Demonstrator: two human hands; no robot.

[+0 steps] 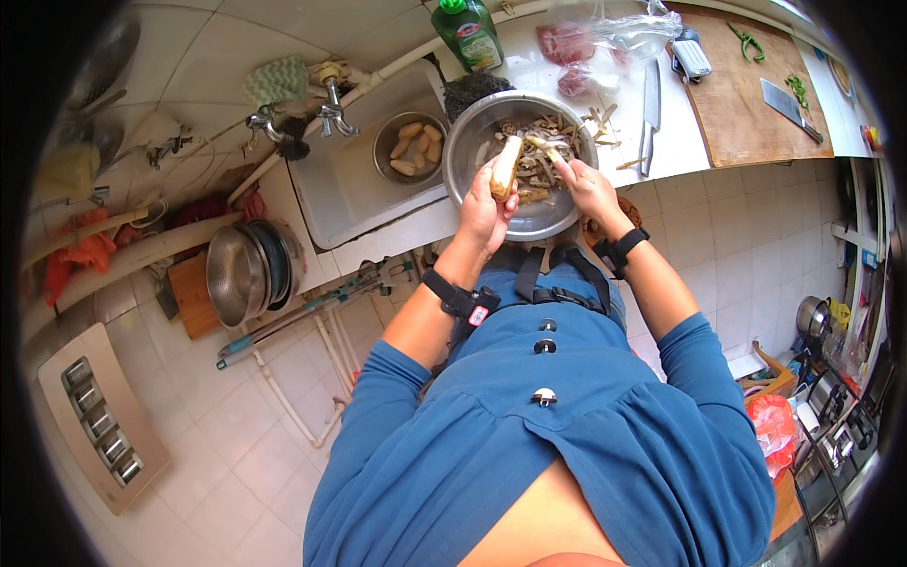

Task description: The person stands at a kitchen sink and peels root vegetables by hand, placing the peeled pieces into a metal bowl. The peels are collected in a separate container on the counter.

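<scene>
A partly peeled lotus root piece (506, 170) is held in my left hand (485, 209), over a wide metal basin (464, 131). The basin holds many brown and pale peelings (538, 166). My right hand (587, 186) is closed around the handle of a small tool, probably a peeler (545, 147), above the peelings; its working end is hard to make out. In the sink to the left, a smaller metal bowl (382, 164) contains several pale peeled pieces (419, 145). More peel scraps (602, 127) lie on the counter beside the basin's right rim.
A long knife (650, 113) lies right of the basin. Beyond it are a wooden cutting board (733, 106) with a cleaver (785, 106) and green peppers (747, 42). Bagged meat (567, 46) and a green bottle (469, 39) stand behind. A faucet (334, 110) overhangs the sink (319, 191).
</scene>
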